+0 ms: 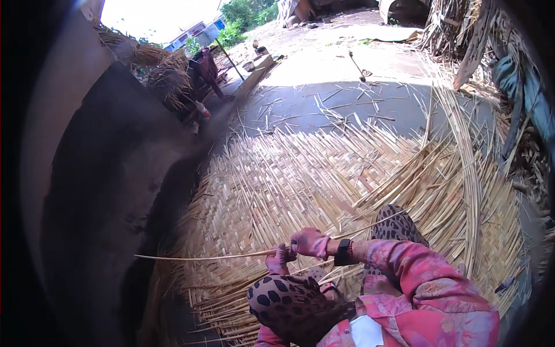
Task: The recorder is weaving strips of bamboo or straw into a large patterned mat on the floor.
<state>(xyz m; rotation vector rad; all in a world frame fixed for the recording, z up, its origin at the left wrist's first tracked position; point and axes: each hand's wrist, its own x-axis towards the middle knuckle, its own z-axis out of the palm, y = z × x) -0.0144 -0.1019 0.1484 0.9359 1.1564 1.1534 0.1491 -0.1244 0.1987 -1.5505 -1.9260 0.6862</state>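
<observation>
A long, thin split reed strip (pixel 202 258) runs sideways just above my knees. My left hand (pixel 279 259) is closed on it, with the forearm mostly hidden behind my raised left knee. Right beside it, my right hand (pixel 311 243) is closed on the same strip, with a black band (pixel 343 253) round the wrist. One end of the strip sticks out far to the left; the other passes to the right, over my right knee. Under and ahead of me spreads a large woven mat (pixel 324 168) of pale strips, its edges unwoven.
A thick bundle of long strips (pixel 471 202) lies across the mat's right side. Short offcuts (pixel 347 104) litter the grey ground beyond. A dark wall (pixel 104 173) stands on the left, near a straw heap (pixel 156 66). Dry stalks and blue cloth (pixel 537 104) line the right.
</observation>
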